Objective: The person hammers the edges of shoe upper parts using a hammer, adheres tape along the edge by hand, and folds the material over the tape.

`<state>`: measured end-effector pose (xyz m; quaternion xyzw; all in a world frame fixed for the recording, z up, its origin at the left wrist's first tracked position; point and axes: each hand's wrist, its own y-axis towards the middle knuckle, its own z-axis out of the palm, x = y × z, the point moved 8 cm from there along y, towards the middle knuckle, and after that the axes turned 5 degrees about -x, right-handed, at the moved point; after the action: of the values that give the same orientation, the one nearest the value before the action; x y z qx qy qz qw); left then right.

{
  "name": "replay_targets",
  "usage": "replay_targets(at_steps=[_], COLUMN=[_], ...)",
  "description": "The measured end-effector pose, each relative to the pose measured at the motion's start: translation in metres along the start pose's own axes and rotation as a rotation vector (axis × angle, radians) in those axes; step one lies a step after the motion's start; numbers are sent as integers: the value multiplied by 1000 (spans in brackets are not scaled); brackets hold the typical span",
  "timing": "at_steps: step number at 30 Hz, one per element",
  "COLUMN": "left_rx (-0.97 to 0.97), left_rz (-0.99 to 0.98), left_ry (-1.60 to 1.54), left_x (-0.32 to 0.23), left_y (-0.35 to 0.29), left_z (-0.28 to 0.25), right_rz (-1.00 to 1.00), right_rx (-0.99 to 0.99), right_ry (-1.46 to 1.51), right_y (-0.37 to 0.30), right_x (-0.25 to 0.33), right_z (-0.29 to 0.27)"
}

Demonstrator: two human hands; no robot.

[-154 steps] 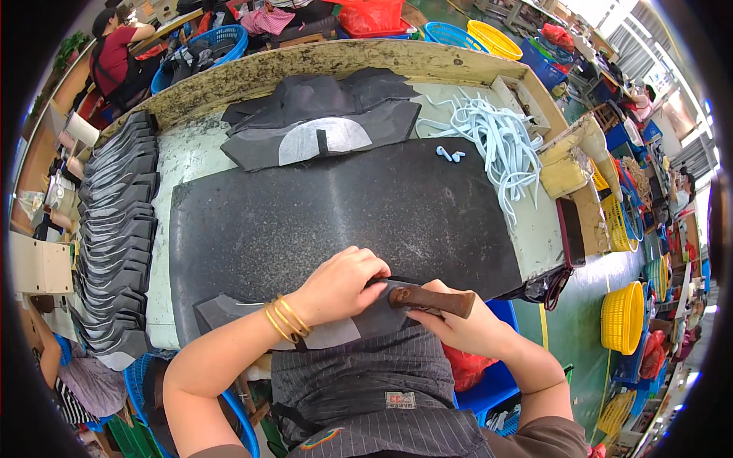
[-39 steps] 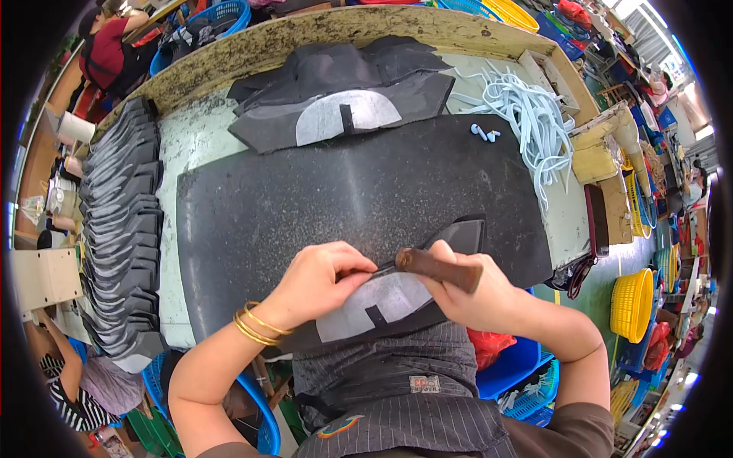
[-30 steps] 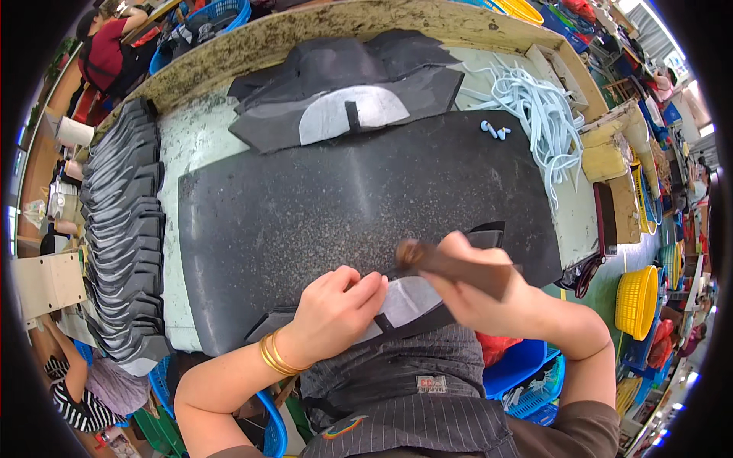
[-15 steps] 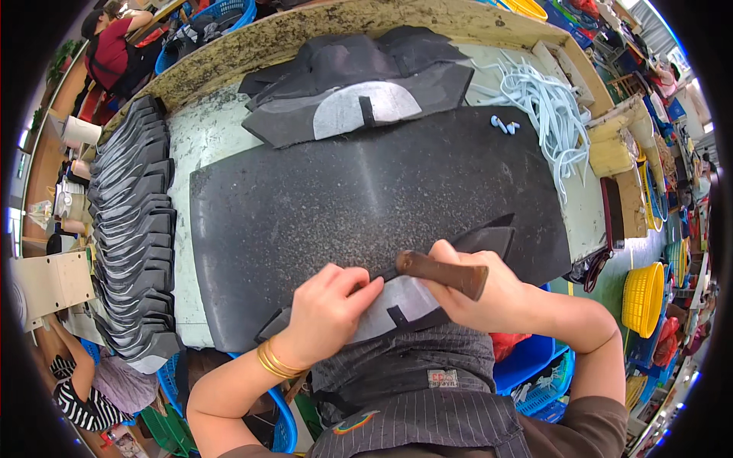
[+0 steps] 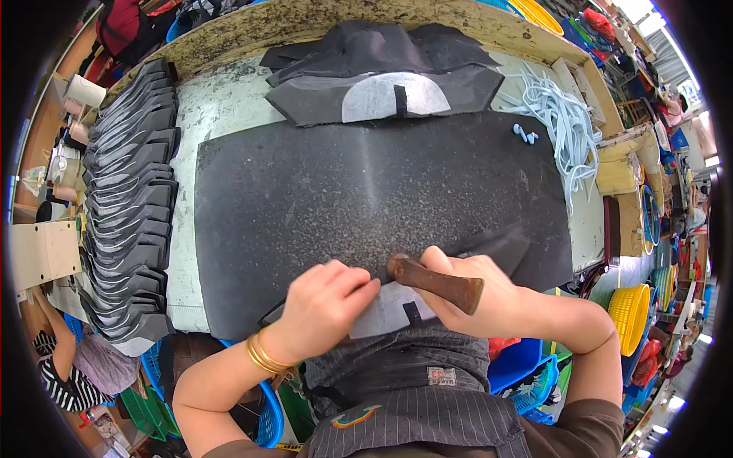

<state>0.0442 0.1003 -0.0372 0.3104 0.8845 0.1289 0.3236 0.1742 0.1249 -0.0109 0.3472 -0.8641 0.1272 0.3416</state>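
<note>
My right hand (image 5: 496,301) is closed round a brown hammer (image 5: 439,281); its round end is down at the upper edge of a dark grey sheet-material piece (image 5: 500,250). A pale half-round patch (image 5: 382,311) with a short black tab (image 5: 413,311) shows on that piece between my hands. With fingers and thumb pressed together, my left hand (image 5: 324,305) grips the piece's upper edge just left of the hammer. Beneath lies a worn black mat (image 5: 275,198). The piece's right end is smeared by motion, and my left hand hides much of its left part.
Similar grey pieces (image 5: 450,91) are piled behind the mat. A long overlapping row of them (image 5: 130,206) runs down the left. Pale blue straps (image 5: 561,130) and small light blue earbuds (image 5: 525,133) lie at the back right. A wooden rim (image 5: 305,30) borders the table.
The grey piece with its pale patch has slid a little to the right under my hands. The hammer stays near the piece's edge. The whole view has shifted slightly.
</note>
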Motion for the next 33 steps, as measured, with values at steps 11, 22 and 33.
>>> replay_targets(at_steps=[11, 22, 33], left_rx=[72, 37, 58], left_rz=[-65, 2, 149], left_ry=[-2, 106, 340], left_x=[12, 15, 1], left_y=[-24, -34, -54], left_z=[-18, -35, -37], right_rz=[-22, -51, -129], right_rx=[-14, 159, 164], right_ry=[-119, -114, -168], right_y=[21, 20, 40], right_x=[18, 29, 45], right_z=[-1, 37, 36])
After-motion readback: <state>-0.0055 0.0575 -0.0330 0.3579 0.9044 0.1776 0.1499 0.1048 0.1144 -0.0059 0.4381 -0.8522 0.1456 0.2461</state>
